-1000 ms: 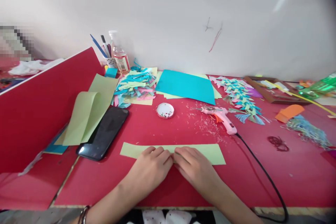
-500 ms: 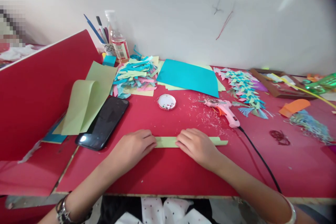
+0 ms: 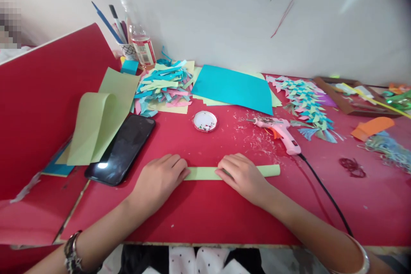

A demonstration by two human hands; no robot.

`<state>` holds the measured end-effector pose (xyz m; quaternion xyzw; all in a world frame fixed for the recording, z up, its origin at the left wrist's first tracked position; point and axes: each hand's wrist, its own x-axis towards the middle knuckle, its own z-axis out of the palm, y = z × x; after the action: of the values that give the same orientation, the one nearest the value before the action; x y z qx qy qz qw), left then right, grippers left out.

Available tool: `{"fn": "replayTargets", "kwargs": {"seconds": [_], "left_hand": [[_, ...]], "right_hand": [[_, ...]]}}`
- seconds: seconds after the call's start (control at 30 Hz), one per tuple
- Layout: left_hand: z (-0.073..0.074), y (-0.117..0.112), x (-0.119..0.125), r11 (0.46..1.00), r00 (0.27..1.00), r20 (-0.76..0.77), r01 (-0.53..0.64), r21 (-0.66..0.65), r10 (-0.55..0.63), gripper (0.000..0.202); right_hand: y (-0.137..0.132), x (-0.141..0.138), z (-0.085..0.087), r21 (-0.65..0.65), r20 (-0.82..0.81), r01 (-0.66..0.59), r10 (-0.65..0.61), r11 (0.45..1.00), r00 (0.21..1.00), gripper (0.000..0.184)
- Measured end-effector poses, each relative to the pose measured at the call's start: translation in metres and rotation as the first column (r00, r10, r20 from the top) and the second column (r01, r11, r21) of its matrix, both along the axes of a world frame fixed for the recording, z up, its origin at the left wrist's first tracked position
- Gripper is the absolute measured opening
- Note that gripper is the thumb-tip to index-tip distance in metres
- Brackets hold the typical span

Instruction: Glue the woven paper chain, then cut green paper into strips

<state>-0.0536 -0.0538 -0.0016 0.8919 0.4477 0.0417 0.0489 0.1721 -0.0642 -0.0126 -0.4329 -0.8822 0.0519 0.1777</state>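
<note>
A light green strip of rolled or folded paper [image 3: 203,174] lies crosswise on the red tabletop in front of me. My left hand [image 3: 165,176] grips its left end, fingers curled over it and thumb along the near edge. My right hand [image 3: 241,177] holds the strip right of the middle, fingers bent and pressed together on it. The strip's right end sticks out past that hand. Under the fingers, the paper is hidden from view.
Beyond the hands are a white lid [image 3: 204,121] with small bits and a pink glue gun [image 3: 278,130] with a black cord. A phone [image 3: 125,150] lies left under green paper [image 3: 91,128]. Behind are cut paper strips [image 3: 167,85], blue paper [image 3: 233,87] and a bottle [image 3: 143,49].
The strip's right end, which showed a separate layered edge, now looks flat and even. Both hands stay on the strip. The view has shifted slightly.
</note>
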Motion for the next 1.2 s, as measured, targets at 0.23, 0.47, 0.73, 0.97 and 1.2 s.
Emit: {"fn": "replayTargets", "kwargs": {"seconds": [0.23, 0.47, 0.73, 0.97, 1.2], "left_hand": [[-0.002, 0.000, -0.005, 0.999, 1.000, -0.006, -0.029, 0.046, 0.029, 0.019], [-0.003, -0.008, -0.007, 0.993, 0.999, 0.012, -0.038, 0.113, 0.037, 0.022], [-0.001, -0.012, -0.003, 0.991, 0.993, 0.098, 0.055, 0.123, -0.068, 0.021], [0.003, -0.016, -0.007, 0.986, 0.999, 0.015, 0.040, 0.159, -0.043, 0.021], [-0.001, -0.015, -0.011, 0.995, 0.991, 0.132, 0.018, 0.100, -0.031, 0.026]], "right_hand": [[0.000, -0.002, 0.001, 0.001, 0.023, 0.018, -0.018, 1.000, 1.000, 0.024], [-0.002, -0.007, 0.004, -0.054, 0.070, 0.056, -0.052, 0.997, 0.996, 0.017], [-0.020, -0.034, 0.022, -0.177, -0.072, 0.042, -0.056, 0.983, 0.996, 0.015], [-0.023, -0.039, 0.015, -0.100, -0.051, 0.045, -0.050, 0.994, 0.997, 0.016], [-0.019, -0.037, 0.009, -0.096, 0.085, 0.007, 0.001, 0.995, 0.996, 0.022]]}}
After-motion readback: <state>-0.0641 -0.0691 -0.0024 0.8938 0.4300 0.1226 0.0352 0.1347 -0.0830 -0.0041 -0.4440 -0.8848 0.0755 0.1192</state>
